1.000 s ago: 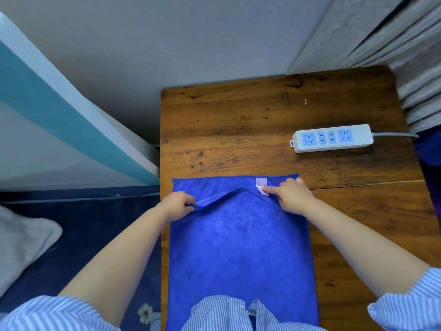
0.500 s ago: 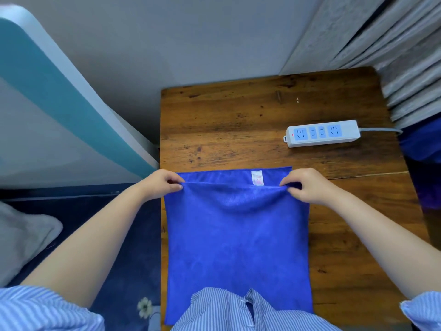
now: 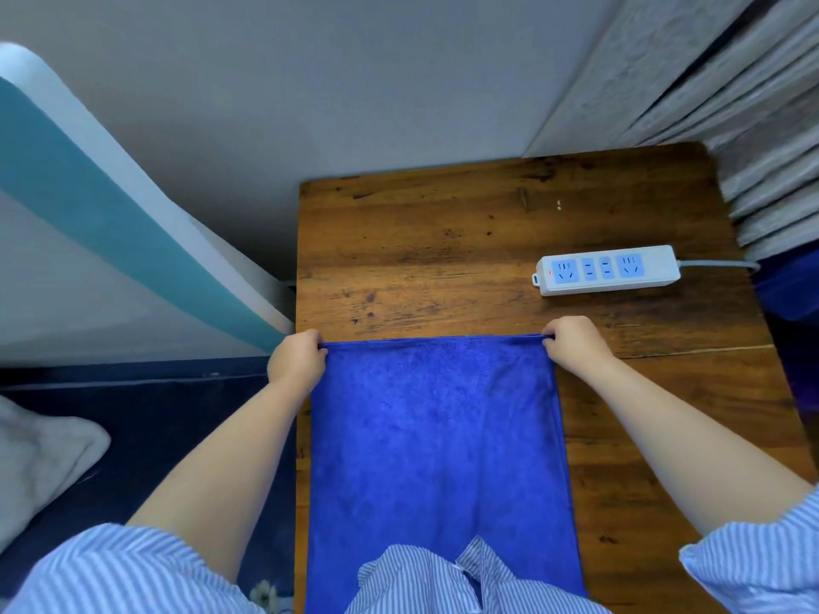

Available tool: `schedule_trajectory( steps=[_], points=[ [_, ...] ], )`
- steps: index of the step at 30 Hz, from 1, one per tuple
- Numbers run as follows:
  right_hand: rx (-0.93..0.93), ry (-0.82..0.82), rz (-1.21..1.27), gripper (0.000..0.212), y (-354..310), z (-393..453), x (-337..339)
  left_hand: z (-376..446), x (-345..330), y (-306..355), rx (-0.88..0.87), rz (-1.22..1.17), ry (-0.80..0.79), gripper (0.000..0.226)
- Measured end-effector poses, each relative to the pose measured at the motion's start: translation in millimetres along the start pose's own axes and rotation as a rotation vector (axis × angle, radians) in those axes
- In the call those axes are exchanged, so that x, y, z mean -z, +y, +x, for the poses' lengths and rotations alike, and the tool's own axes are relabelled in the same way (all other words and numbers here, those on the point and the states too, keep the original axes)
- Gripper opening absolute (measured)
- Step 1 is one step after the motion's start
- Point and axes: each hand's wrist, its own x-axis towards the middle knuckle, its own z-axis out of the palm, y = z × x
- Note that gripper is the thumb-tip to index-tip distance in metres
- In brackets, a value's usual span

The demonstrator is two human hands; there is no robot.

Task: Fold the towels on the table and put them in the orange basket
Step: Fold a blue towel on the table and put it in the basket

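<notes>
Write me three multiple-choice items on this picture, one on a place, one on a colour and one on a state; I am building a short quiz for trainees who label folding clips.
1. Where does the power strip lie on the table?
A. under the towel
B. beyond the right hand, near the table's right edge
C. at the table's left edge

2. What colour is the towel?
A. blue
B. orange
C. white

3. How do the hands hold the towel?
A. one hand only
B. both lie flat on its middle
C. the left hand and the right hand each grip a far corner

Key: 1 B, the strip sits past the right hand by the right edge. 2 A, the cloth is plain blue. 3 C, fingers curl round both far corners, with the far edge stretched between them.
</notes>
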Motion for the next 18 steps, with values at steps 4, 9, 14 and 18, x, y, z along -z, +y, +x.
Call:
schedule_trajectory(
  steps=[4, 9, 14, 18],
  points=[
    [-0.036, 0.06, -0.028, 0.02, 1.5, 4.2, -2.5, 7.8, -0.6, 0.0, -0.02, 0.07, 0.004, 0.016],
    [0.021, 0.134, -0.029, 0.016, 0.5, 5.2, -7.0, 17.9, -0.3, -1.4, -0.148, 0.12, -0.112, 0.019],
    [0.066, 0.052, -0.045, 0.018, -4.7, 6.8, -7.1, 23.3, 3.8, -2.7, -0.222, 0.152, -0.219, 0.019],
    [0.02, -0.002, -0.065, 0.013, -8.7, 7.0, -3.5, 25.4, 6.3, -4.3, -0.22, 0.136, -0.253, 0.019]
  ],
)
